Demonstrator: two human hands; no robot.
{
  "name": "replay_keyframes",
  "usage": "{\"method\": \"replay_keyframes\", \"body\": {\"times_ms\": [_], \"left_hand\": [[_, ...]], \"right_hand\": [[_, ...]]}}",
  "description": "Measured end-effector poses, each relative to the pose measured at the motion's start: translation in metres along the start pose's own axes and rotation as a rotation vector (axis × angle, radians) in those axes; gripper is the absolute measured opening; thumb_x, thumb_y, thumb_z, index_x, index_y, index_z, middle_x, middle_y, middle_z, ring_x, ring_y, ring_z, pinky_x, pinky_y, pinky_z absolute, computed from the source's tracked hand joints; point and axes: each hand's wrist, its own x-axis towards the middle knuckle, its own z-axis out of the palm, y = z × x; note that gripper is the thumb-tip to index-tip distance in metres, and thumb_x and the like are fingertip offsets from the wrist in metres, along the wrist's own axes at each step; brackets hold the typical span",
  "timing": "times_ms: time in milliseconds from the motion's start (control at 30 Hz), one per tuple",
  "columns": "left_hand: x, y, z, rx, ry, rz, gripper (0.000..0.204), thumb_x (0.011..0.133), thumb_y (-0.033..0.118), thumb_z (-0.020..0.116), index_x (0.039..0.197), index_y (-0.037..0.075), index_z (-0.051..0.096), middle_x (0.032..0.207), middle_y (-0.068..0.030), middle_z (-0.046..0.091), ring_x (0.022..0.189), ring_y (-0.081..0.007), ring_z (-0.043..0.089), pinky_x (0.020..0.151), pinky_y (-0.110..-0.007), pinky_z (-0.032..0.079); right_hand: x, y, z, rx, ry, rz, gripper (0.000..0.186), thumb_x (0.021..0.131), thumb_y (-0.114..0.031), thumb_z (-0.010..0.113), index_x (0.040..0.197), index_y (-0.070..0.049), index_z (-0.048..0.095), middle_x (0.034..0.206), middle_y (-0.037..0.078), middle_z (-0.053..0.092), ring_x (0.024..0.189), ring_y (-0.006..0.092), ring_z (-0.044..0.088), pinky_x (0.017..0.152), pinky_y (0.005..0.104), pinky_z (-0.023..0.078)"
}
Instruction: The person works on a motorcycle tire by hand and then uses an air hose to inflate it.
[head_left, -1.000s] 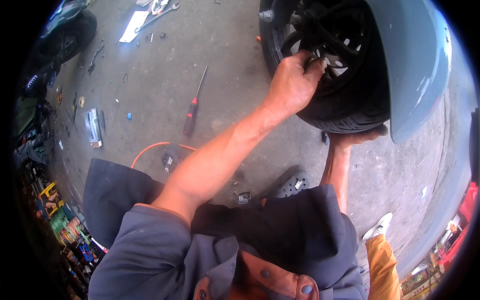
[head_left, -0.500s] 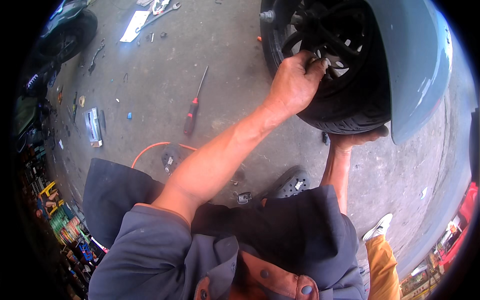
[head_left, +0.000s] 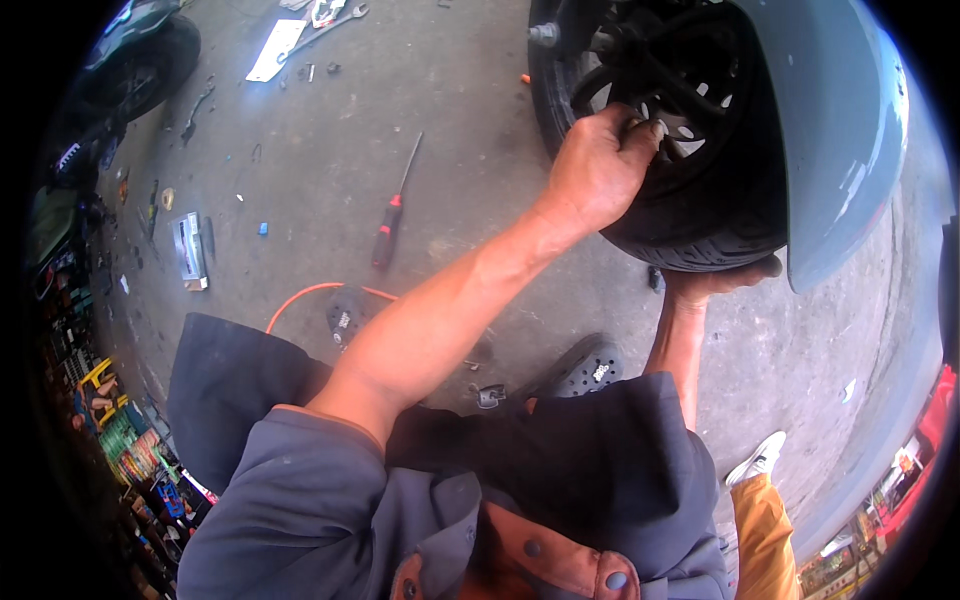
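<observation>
A black wheel (head_left: 690,258) with a treaded tire and dark spokes stands at the upper right, partly under a grey-blue fender (head_left: 840,150). My left hand (head_left: 600,165) reaches into its side, thumb and fingers pinched together near the rim by the perforated brake disc (head_left: 684,132). What the fingertips hold is too small and covered to make out. Beneath the tire, my right hand (head_left: 712,283) is pressed up against the tread and holds the wheel from below. Some of its fingers are hidden by the tire.
On the concrete floor lie a red-handled screwdriver (head_left: 388,232), a wrench (head_left: 325,32), a white sheet (head_left: 274,50), a small box (head_left: 188,250) and an orange hose (head_left: 300,292). Another motorcycle's wheel (head_left: 150,70) stands upper left. A person's orange trouser leg (head_left: 765,530) is at lower right.
The whole view has shifted slightly. Both hands keep their places on the wheel, the left still pinching near the rim.
</observation>
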Motion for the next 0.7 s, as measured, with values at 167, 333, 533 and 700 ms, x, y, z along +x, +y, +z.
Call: {"method": "replay_keyframes", "body": {"times_ms": [167, 333, 533, 700], "left_hand": [[0.000, 0.000, 0.000, 0.019, -0.005, -0.024, 0.027, 0.089, 0.020, 0.057, 0.090, -0.006, 0.063, 0.070, -0.0080, 0.061, 0.067, -0.0131, 0.055, 0.063, -0.030, 0.046], [0.002, 0.000, 0.002, 0.083, 0.004, 0.010, 0.028, 0.089, 0.021, 0.057, 0.089, -0.007, 0.063, 0.070, -0.0134, 0.063, 0.068, -0.0172, 0.059, 0.065, -0.033, 0.047], [0.004, 0.002, -0.004, 0.234, -0.017, -0.005, 0.028, 0.088, 0.021, 0.057, 0.088, -0.007, 0.063, 0.067, -0.0182, 0.062, 0.065, -0.0227, 0.061, 0.064, -0.035, 0.047], [0.005, 0.007, -0.002, 0.273, -0.045, -0.064, 0.030, 0.086, 0.025, 0.058, 0.095, -0.002, 0.064, 0.076, -0.0257, 0.064, 0.080, -0.0441, 0.062, 0.074, -0.047, 0.049]], "right_hand": [[0.009, 0.019, -0.016, 0.999, -0.540, -0.070, 0.111, 0.071, -0.091, 0.018, 0.148, -0.011, 0.020, 0.152, 0.013, 0.022, 0.139, 0.0337, 0.023, 0.115, 0.0486, 0.019], [0.001, 0.004, -0.006, 0.550, -0.130, -0.020, 0.109, 0.072, -0.090, 0.020, 0.148, -0.012, 0.021, 0.152, 0.012, 0.022, 0.139, 0.0332, 0.022, 0.115, 0.0483, 0.019], [0.000, 0.006, -0.005, 0.030, 0.164, -0.014, 0.108, 0.073, -0.090, 0.018, 0.148, -0.013, 0.021, 0.153, 0.011, 0.020, 0.139, 0.0332, 0.021, 0.116, 0.0483, 0.018], [-0.001, 0.004, 0.000, 0.020, 0.220, -0.011, 0.109, 0.072, -0.090, 0.016, 0.149, -0.012, 0.021, 0.153, 0.011, 0.020, 0.139, 0.0332, 0.021, 0.116, 0.0482, 0.018]]}}
